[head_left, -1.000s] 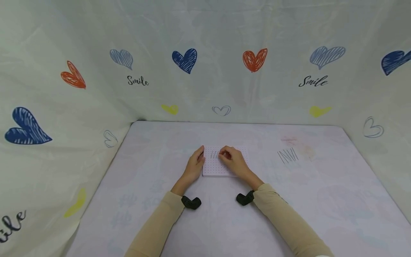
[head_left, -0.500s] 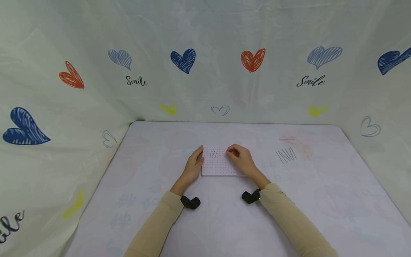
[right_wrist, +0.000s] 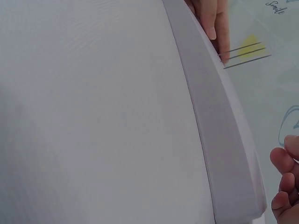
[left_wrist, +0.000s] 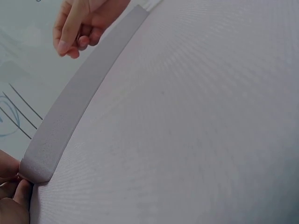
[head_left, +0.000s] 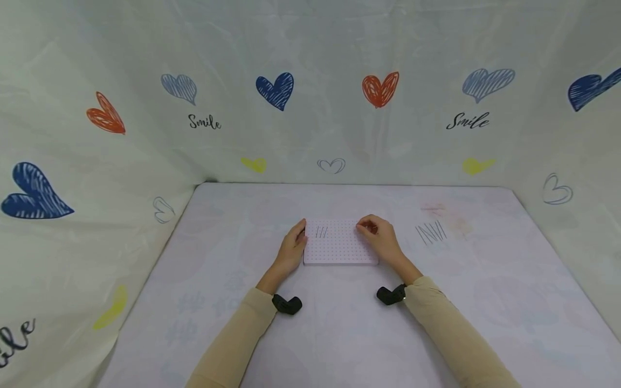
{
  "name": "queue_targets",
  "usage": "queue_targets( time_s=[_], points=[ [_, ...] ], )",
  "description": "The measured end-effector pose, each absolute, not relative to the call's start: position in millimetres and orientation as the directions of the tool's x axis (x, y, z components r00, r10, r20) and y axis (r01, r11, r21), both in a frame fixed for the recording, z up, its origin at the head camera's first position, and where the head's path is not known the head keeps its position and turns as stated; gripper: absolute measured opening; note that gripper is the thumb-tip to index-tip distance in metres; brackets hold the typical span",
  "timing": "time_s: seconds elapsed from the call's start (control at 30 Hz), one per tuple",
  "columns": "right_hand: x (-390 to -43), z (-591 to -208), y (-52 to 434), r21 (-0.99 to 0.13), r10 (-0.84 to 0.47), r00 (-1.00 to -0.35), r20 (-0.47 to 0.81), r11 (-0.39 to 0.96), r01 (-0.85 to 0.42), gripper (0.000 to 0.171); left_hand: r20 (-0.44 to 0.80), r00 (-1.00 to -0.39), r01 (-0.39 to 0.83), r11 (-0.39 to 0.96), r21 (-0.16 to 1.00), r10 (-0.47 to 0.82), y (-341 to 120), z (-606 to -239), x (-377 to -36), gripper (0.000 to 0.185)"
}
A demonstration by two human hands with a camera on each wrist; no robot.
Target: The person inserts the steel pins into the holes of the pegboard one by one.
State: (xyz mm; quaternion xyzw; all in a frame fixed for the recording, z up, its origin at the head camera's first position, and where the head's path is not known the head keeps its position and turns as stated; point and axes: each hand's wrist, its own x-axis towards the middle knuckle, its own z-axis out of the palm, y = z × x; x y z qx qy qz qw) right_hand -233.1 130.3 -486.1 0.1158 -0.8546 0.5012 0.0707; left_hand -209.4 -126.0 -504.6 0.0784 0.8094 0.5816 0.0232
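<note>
A white pegboard (head_left: 339,249) dotted with small holes lies at mid-table. Three thin dark sticks (head_left: 322,232) stand in a row near its far left corner; the right wrist view shows these sticks (right_wrist: 246,55) rising above the board's edge. My left hand (head_left: 290,250) grips the left edge, and in the left wrist view its fingers (left_wrist: 13,200) close round a corner. Over the board's right side hovers my right hand (head_left: 382,240), thumb near the index finger and the other fingers loosely curled. Nothing shows in this hand (left_wrist: 84,25) in the left wrist view.
Several loose dark sticks (head_left: 430,233) lie on the white table (head_left: 320,334) to the right of the board. Faint red and orange marks (head_left: 434,208) show on the tabletop beyond them. A white curtain (head_left: 310,124) printed with hearts hangs behind the table.
My right hand has moved rightward, away from the three standing sticks toward the board's right edge, uncovering more holes. My left hand keeps its grip on the left edge.
</note>
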Motion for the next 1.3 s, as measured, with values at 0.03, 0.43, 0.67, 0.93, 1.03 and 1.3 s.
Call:
queue_targets(
  time_s=[0.03,0.43,0.67,0.93,1.03,1.3],
  points=[
    [-232.5,-485.6,132.7,-0.840,-0.119,-0.966,0.230,0.477,-0.259,0.009,0.058,-0.986,0.104,0.309,0.945,0.156,-126.0,-504.5,-209.4,0.050],
    [-230.2,-486.1,164.0,-0.831,-0.017,-0.982,0.188,0.530,-0.168,0.014,0.081,-0.984,0.123,0.273,0.954,0.159,-126.5,-506.2,-208.5,0.050],
    [-230.3,-488.6,182.4,-0.827,0.019,-0.977,0.213,0.536,-0.170,0.015,0.099,-0.982,0.138,0.258,0.956,0.159,-126.4,-507.5,-209.5,0.050],
    [-228.3,-489.9,198.9,-0.819,0.085,-0.969,0.230,0.555,-0.146,0.015,0.081,-0.984,0.124,0.280,0.952,0.159,-126.3,-508.0,-210.5,0.051],
    [-227.1,-490.7,204.3,-0.814,0.125,-0.962,0.244,0.565,-0.133,0.016,0.092,-0.983,0.132,0.269,0.954,0.157,-125.8,-507.4,-210.3,0.050],
    [-224.1,-492.2,216.9,-0.814,0.251,-0.926,0.282,0.573,-0.093,0.017,0.082,-0.985,0.124,0.287,0.950,0.155,-127.1,-506.4,-207.6,0.050]
  ],
)
